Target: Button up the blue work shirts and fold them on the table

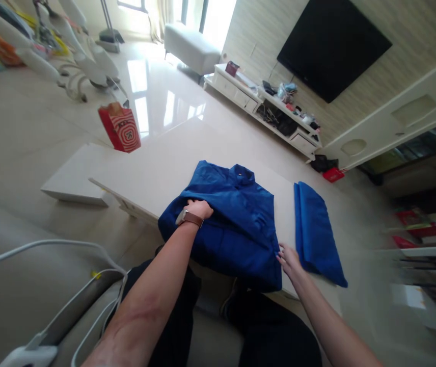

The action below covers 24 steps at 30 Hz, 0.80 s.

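Observation:
A blue collared shirt (237, 229) lies partly folded on the white table, its collar (242, 175) pointing away from me. Its lower part hangs over the table's near edge. My left hand (199, 209), with a brown-strapped watch on the wrist, is closed on a raised fold at the shirt's left middle; some fingertips are hidden in the cloth. At the shirt's right edge, the fingers of my right hand (290, 259) pinch the side of the fabric. Right of that hand, a folded blue cloth (317, 232) lies apart from the shirt.
The white table (153, 168) stands before my knees. A red patterned paper bag (120, 127) is beyond its left end, near a white box-like piece (76, 176). Across the floor are a low TV cabinet (237, 94) and a grey bench (191, 48). White cables (50, 244) run over the sofa at left.

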Each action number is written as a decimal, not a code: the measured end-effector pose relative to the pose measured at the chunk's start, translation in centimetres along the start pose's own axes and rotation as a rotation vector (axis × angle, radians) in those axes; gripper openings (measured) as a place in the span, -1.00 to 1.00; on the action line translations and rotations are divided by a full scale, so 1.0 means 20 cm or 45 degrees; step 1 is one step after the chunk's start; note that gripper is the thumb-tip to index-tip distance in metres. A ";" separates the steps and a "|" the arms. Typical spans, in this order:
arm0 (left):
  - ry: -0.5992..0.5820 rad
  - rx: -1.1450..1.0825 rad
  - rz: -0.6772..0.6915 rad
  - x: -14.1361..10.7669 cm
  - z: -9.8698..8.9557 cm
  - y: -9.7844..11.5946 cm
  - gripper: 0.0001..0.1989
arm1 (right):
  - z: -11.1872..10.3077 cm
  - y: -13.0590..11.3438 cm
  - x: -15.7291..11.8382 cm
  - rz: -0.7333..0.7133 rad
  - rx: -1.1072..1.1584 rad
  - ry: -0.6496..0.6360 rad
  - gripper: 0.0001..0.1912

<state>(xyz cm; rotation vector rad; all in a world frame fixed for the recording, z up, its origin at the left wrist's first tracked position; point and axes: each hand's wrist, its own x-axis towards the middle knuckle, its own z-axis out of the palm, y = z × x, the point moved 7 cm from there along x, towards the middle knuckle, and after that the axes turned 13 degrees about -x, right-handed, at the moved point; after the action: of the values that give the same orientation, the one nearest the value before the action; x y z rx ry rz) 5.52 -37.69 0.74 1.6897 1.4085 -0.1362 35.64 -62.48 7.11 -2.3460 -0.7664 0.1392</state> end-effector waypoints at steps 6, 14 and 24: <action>0.451 0.052 -0.054 -0.11 -0.11 0.02 -0.41 | 0.38 0.25 -0.20 -0.590 -0.757 -0.418 -0.35; 0.456 0.172 0.183 -0.05 -0.15 -0.10 -0.41 | 0.57 0.31 -0.16 -0.701 -1.063 -0.399 -0.40; 0.132 0.310 0.190 0.30 0.21 -0.16 -0.10 | 0.51 0.42 0.16 -0.706 -0.998 -0.409 -0.40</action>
<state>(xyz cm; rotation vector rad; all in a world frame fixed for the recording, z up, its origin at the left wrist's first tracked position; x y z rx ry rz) 6.75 -36.35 -7.03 2.0220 1.3785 -0.1426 39.39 -60.16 -5.67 -2.7205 -1.8703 -0.0422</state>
